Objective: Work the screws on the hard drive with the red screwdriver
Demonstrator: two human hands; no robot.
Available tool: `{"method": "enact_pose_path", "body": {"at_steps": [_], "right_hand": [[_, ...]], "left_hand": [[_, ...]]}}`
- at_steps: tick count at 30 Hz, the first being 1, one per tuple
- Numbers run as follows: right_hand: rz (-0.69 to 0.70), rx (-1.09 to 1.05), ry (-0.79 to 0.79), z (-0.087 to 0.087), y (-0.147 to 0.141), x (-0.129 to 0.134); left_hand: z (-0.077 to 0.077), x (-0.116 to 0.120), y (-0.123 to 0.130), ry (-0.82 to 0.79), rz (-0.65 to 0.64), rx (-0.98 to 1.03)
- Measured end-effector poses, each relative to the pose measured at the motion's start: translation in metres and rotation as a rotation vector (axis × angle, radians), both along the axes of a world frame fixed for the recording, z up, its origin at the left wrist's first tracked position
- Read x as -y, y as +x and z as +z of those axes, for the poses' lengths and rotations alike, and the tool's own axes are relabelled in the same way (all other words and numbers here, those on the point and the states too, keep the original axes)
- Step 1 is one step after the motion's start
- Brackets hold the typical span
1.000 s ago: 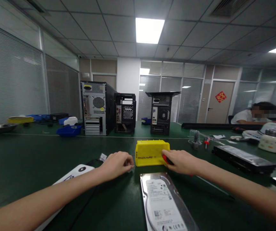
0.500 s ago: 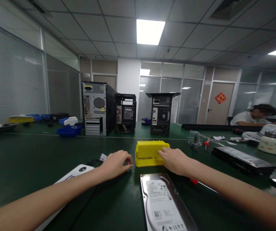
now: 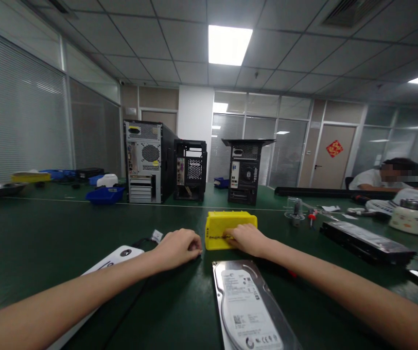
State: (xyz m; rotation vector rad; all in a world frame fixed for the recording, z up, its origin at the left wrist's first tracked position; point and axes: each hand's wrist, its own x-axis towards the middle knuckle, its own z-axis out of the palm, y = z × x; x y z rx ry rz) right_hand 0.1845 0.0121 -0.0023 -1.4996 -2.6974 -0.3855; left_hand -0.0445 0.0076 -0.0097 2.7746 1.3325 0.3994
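A yellow parts bin (image 3: 214, 228) stands on the green table, with a row of small dark screws (image 3: 214, 237) along its inside. My right hand (image 3: 247, 238) reaches into it, fingers drawn together, their tips among the screws; whatever they pinch is hidden. To the left of the bin, my left hand (image 3: 180, 248) rests by the table with its fingers curled closed; I cannot make out anything in them. A silver hard drive (image 3: 247, 301) with a white label lies flat in front of the bin, between my forearms.
Computer cases (image 3: 145, 160) stand behind, along with a blue bin (image 3: 105, 195). Under my left forearm lies a white power strip (image 3: 119, 255). To the right are a black drive bay (image 3: 367, 240), a clear cup (image 3: 294, 209) and a cream jar (image 3: 408, 216). A person (image 3: 384, 175) sits beyond.
My right hand has moved left inside the yellow bin, from its right side to the screws near the middle. My left hand has stayed almost in place.
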Motion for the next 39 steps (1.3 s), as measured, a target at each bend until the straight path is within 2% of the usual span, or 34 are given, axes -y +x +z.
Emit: {"method": "enact_pose_path", "body": {"at_steps": [10, 18, 31, 39], "right_hand": [[-0.013, -0.019, 0.023, 0.0008, 0.0057, -0.0032], [0.023, 0.054, 0.071, -0.0007, 0.0035, -0.0039], [0.161, 0.222, 0.119, 0.0029, 0.0048, -0.0047], [0.127, 0.211, 0.126, 0.0023, 0.0067, -0.0037]], "left_hand": [[0.0017, 0.0011, 0.0001, 0.002, 0.015, 0.015], [0.0017, 0.0011, -0.0002, 0.010, 0.003, 0.033], [0.0035, 0.0044, 0.0012, -0.003, -0.004, 0.038], [0.0033, 0.0032, 0.0026, -0.009, 0.004, 0.026]]}}
